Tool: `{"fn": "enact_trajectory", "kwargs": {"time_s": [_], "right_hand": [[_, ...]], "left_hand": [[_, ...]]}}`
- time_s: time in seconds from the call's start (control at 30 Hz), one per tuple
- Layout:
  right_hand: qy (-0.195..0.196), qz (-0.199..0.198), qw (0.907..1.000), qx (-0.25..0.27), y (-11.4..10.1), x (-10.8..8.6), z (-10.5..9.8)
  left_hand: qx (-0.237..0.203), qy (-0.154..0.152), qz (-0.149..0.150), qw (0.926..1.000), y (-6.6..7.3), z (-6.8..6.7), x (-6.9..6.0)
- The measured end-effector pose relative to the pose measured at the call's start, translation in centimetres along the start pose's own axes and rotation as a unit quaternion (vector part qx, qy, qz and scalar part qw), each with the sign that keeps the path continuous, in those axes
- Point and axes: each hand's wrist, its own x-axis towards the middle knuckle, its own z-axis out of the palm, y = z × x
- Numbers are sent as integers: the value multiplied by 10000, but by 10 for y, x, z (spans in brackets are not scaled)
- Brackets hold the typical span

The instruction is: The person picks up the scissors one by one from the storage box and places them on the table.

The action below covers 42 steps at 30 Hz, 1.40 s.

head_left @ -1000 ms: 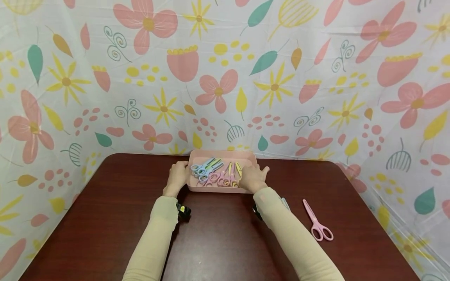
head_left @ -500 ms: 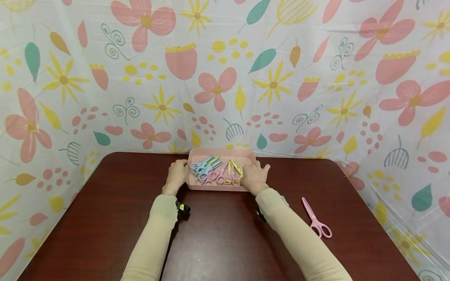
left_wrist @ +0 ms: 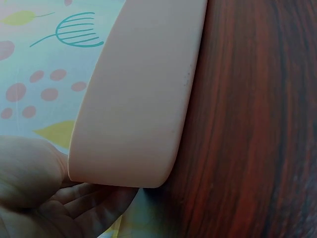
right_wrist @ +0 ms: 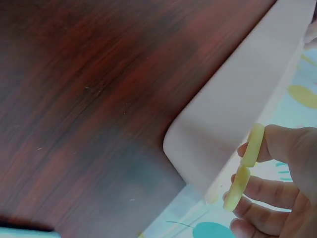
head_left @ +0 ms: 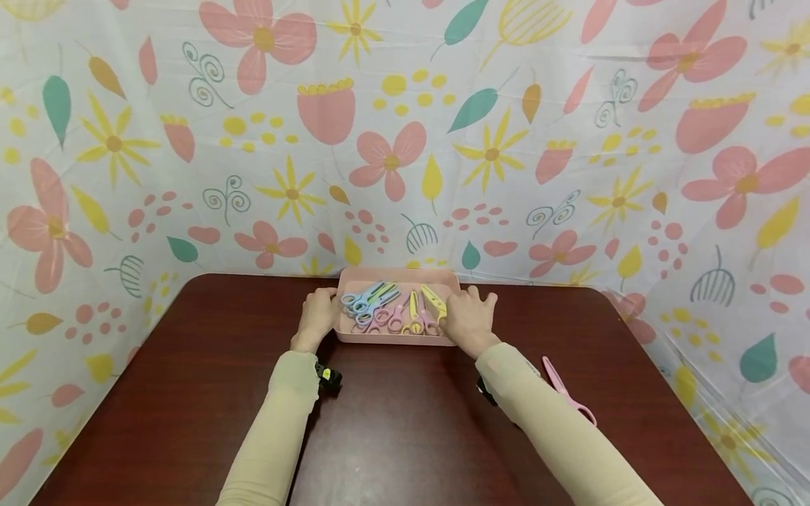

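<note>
A shallow pink tray (head_left: 392,339) sits at the table's far edge, with several blue scissors (head_left: 362,303), pink scissors (head_left: 396,323) and yellow scissors (head_left: 414,308) inside. My left hand (head_left: 316,316) grips the tray's left end, its thumb at the rim and its fingers outside the wall in the left wrist view. At the right end, my right hand (head_left: 470,320) holds another pair of yellow scissors (head_left: 434,301) over the tray. The right wrist view shows the fingers at their yellow handle loops (right_wrist: 254,146); the blades are hidden there behind the tray wall.
Pink scissors (head_left: 554,376) lie on the dark wooden table (head_left: 392,422) at right, partly behind my right sleeve. A light blue item (right_wrist: 25,232) shows at the right wrist view's lower corner. A flowered curtain (head_left: 405,140) hangs right behind the table.
My right hand has shifted right, bringing the yellow scissors apart from the others in the tray. The sleeve now covers more of the pink scissors. My left hand stays put.
</note>
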Motion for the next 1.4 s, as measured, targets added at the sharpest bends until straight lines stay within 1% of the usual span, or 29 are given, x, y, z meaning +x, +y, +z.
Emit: {"fn": "enact_trajectory", "kwargs": {"time_s": [0.1,0.27,0.4,0.5,0.63,0.73,0.8,1.03,1.13,1.23,1.4], "right_hand": [[62,66,9999,86,2,-7,-8],[270,124,9991,315,3,-14,-25],[305,314,9976,540,8,-20,-35],[329,484,9947,849,12,-25,-40],[286,742,9879,1328,16,-31,-44],[216,964,9812,1656,19,-38,-45],[245,1101,9762,1852,21,-43,-45],[431,1398,9598,2397,24,-72,-48],[488,1496,9555,2496,22,-84,-48],[625,1588,9517,2553,22,-96,-50],[807,1702,9487,2541,22,-113,-54]], "left_hand": [[60,-18,21,10000,0,0,0],[113,110,15,9999,0,0,1],[74,8,26,10000,0,0,1],[44,-19,39,10000,0,-2,1],[55,17,30,10000,-1,-3,1],[29,-21,23,10000,0,-2,0],[-15,-58,22,10000,0,-2,0],[14,15,40,10000,0,0,0],[46,22,50,10000,0,-1,1],[28,-2,55,10000,1,-1,0],[33,20,105,9999,1,0,-1]]}}
